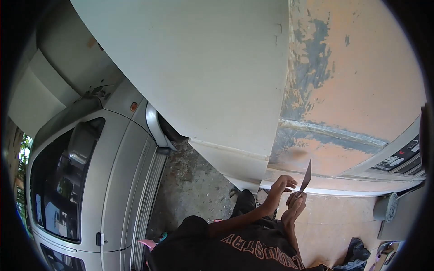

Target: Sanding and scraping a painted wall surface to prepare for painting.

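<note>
Your right hand (296, 202) grips a thin, flat blade (306, 176) by its lower end, with the fingers closed around it. The blade points up to about 12 o'clock, in front of the low part of the peach wall (361, 86). I cannot tell if its tip touches the wall. Your left hand (284, 183) is just beside it, at about 10 o'clock from your right. Its fingers are loosely bent, not closed up, and I see nothing in them.

Here is what could go wrong. Your left fingers are very near the blade, so a slip of your right hand could nick them. If your right grip is loose, the blade could twist or drop. If the blade swings up too far, its tip could scratch the wall, where gray patches (318, 54) show at 12 o'clock and a long ridge (334, 131) sits at 1 o'clock. The corner of the pale wall (217, 81) is close too, at 11 o'clock, and a careless turn could bump your left elbow on it. The silver van (117, 180), at 9 o'clock, looks well apart from your hands.

Now the things that hold stuff. A gray bucket (383, 208) is at 3 o'clock, and its edge looks crusty. I cannot tell what is in it. A black bag (357, 250) lies crumpled at 4 o'clock, and its inside is hidden.
</note>
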A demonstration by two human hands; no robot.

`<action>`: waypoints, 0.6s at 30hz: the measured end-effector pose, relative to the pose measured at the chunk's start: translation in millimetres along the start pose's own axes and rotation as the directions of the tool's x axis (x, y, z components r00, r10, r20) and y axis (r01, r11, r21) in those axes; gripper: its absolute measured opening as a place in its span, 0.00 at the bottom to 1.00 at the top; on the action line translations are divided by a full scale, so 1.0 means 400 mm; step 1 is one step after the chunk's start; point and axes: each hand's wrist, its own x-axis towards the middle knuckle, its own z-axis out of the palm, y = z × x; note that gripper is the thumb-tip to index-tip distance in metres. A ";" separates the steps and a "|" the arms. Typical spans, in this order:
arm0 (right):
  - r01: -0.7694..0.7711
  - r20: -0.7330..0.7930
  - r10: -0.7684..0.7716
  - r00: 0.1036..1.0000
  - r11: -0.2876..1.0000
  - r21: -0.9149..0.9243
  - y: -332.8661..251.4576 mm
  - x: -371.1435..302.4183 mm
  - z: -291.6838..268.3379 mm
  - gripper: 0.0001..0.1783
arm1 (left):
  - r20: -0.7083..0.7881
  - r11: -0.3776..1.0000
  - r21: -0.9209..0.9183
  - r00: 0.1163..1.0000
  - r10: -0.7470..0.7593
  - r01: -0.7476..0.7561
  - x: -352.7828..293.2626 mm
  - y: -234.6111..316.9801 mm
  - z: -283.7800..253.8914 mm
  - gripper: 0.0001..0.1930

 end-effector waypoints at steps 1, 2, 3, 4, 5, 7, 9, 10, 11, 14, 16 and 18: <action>-0.016 -0.026 0.016 1.000 1.000 0.010 -0.029 0.002 0.019 0.27 | 0.072 0.991 -0.124 0.997 -0.035 0.043 -0.024 0.013 0.012 0.25; -0.035 -0.056 0.036 0.998 0.999 0.019 -0.054 0.005 0.029 0.25 | 0.122 0.994 -0.053 0.989 -0.086 0.093 -0.049 0.036 0.024 0.25; -0.012 -0.059 0.014 0.998 0.999 0.036 -0.076 0.011 0.032 0.25 | 0.165 0.990 0.021 0.976 -0.144 0.142 -0.069 0.056 0.034 0.26; 0.025 -0.042 -0.027 0.999 0.999 -0.042 -0.094 0.015 0.038 0.20 | 0.163 0.992 0.112 0.983 -0.081 0.063 -0.067 0.047 0.047 0.25; 0.066 -0.024 -0.069 0.997 0.991 -0.117 -0.111 0.027 0.045 0.15 | 0.167 0.979 0.203 0.986 -0.013 -0.021 -0.050 0.048 0.060 0.24; 0.045 -0.024 -0.046 0.999 0.998 -0.040 -0.121 0.019 0.049 0.11 | 0.205 0.996 0.074 0.977 -0.062 0.047 -0.043 0.028 0.058 0.17; 0.056 -0.093 -0.065 0.994 0.994 -0.096 -0.092 0.009 0.032 0.10 | 0.157 0.989 0.108 0.981 -0.115 0.099 -0.029 0.031 0.055 0.15; 0.020 -0.079 -0.025 0.997 0.998 -0.058 -0.092 0.010 0.021 0.08 | 0.165 0.989 0.108 0.979 -0.118 0.101 -0.020 0.034 0.058 0.15; 0.003 -0.102 -0.011 0.995 0.997 -0.074 -0.106 0.002 0.016 0.08 | 0.130 0.985 0.136 0.984 -0.126 0.108 -0.025 0.042 0.066 0.15; 0.228 -0.100 -0.286 0.953 0.894 -0.385 -0.179 0.019 0.040 0.10 | 0.062 0.926 0.362 0.994 0.086 -0.103 -0.039 0.132 0.090 0.12; 0.365 -0.122 -0.442 0.889 0.843 -0.396 -0.236 0.055 0.076 0.14 | 0.008 0.960 0.239 0.989 0.151 -0.148 -0.038 0.210 0.110 0.14; 0.492 0.035 -0.526 0.850 0.767 -0.411 -0.277 0.096 0.048 0.21 | 0.057 0.944 0.299 0.990 0.128 -0.139 -0.046 0.260 0.105 0.16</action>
